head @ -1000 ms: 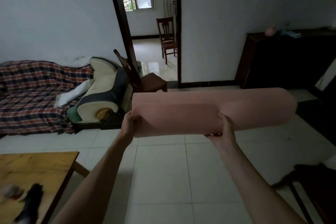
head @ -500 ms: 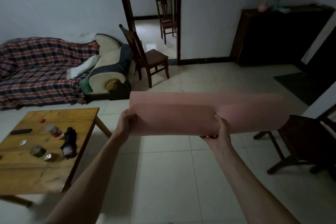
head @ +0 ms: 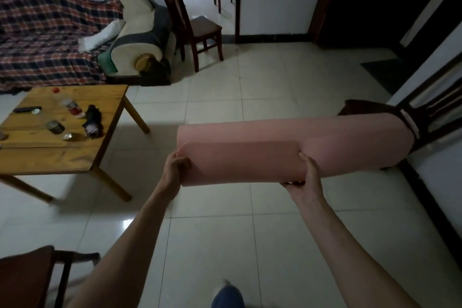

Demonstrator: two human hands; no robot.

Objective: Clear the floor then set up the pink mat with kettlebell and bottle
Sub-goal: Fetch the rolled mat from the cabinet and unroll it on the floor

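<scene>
I hold the rolled pink mat (head: 287, 147) level in front of me, above the tiled floor (head: 225, 245). My left hand (head: 176, 170) grips the roll's left end. Further along the roll, my right hand (head: 303, 180) grips the loose front edge from below. A clear bottle (head: 72, 107) with a red label lies on the wooden coffee table (head: 50, 155) at the left, its red cap (head: 55, 89) apart from it. No kettlebell is in view.
On the table also lie a folded dark umbrella (head: 93, 121), a small jar (head: 55, 127) and a remote (head: 27, 109). A plaid-covered sofa (head: 50, 35) lines the far left. Wooden chairs stand at the doorway (head: 192, 25), at the right (head: 400, 117) and bottom left (head: 30, 275). A dark cabinet (head: 370, 0) fills the far right.
My view has tilted down and moved forward, bringing the coffee table and floor into sight. Both hands keep the same grip on the rolled mat.
</scene>
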